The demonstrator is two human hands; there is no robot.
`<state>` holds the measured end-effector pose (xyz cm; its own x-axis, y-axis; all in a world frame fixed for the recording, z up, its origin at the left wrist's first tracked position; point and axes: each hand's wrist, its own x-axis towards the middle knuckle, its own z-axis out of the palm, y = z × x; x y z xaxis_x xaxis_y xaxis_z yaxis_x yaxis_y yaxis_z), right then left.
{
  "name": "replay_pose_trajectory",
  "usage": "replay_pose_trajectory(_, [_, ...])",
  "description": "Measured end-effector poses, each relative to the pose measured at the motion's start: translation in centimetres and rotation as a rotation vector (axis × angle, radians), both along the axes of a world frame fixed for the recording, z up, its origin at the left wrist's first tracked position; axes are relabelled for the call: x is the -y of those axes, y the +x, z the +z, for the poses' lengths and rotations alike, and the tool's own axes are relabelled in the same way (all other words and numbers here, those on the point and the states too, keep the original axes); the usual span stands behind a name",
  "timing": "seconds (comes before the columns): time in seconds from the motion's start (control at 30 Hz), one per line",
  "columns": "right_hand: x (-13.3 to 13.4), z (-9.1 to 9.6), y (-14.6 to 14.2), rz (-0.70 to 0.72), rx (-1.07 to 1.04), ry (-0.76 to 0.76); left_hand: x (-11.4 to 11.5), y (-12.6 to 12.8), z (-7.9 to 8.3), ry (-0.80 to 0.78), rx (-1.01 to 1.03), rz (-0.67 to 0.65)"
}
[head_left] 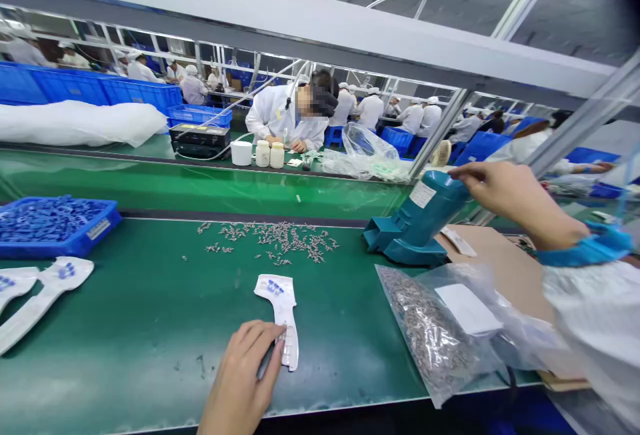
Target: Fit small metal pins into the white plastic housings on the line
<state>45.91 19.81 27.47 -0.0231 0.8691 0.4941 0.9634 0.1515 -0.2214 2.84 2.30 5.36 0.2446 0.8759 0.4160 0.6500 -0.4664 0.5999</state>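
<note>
My left hand [240,375] lies at the lower middle of the green conveyor belt [150,328]. Its fingers press against a white moulded plastic shell [280,308] with blue marks on it. My right hand [515,198] reaches in from the right, its fingers lying over the upper end of a teal machine [420,218]. That machine stands tilted on its base, and I cannot tell whether the hand grips it. A clear plastic bag of small grey parts [430,328] lies near the right edge of the belt, below the machine.
Small metal parts [270,241] lie scattered across the belt. A blue crate of blue parts [55,225] and more white shells [45,295] sit at the left. A cardboard sheet [495,268] lies to the right. A co-worker in a white coat [285,115] works across the belt.
</note>
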Motion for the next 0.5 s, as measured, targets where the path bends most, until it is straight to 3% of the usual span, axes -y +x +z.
replay_pose_trajectory(0.1, [1.4,-2.5,-4.9,0.044,0.098,-0.031,0.2,0.1,0.1,-0.045,-0.066,-0.003])
replay_pose_trajectory(0.17, [1.4,-5.9,-8.7,0.296,0.154,-0.389,0.3,0.1,0.1,-0.049,-0.102,-0.002])
replay_pose_trajectory(0.2, [1.1,-8.0,-10.4,0.340,0.160,-0.466,0.4,0.1,0.2,-0.052,-0.113,-0.003])
replay_pose_trajectory(0.3, [-0.7,-14.2,-13.8,0.274,0.155,-0.515,0.5,0.1,0.2,-0.067,-0.118,-0.020])
replay_pose_trajectory(0.37, [-1.9,-17.1,-14.4,0.206,0.144,-0.513,0.5,0.1,0.3,-0.071,-0.106,-0.033])
replay_pose_trajectory(0.5, [-2.7,-19.4,-13.9,0.158,0.123,-0.513,0.6,0.3,0.5,-0.069,-0.076,-0.031])
